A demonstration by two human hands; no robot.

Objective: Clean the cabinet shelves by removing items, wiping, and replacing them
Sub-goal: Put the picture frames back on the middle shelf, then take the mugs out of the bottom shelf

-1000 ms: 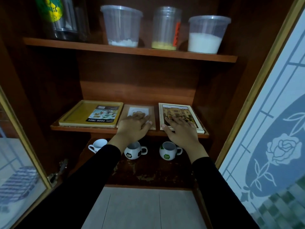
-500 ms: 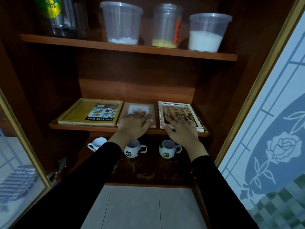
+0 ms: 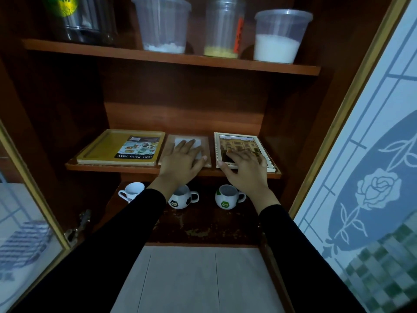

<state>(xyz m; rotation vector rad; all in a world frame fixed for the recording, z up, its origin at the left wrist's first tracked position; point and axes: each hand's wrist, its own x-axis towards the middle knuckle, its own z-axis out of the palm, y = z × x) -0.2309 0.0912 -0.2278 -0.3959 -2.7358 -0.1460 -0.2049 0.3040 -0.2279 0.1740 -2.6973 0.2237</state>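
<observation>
A rose-patterned glass door (image 3: 372,188) stands right, pale floor tiles (image 3: 191,279) below, perhaps a striped cloth (image 3: 24,242) left.

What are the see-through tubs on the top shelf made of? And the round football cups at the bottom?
The clear lidded tubs look like plastic: cloudy, see-through walls show the powder inside. The round white football-patterned mugs look like glazed ceramic, smooth and slightly shiny, though I can't be sure from here.
</observation>
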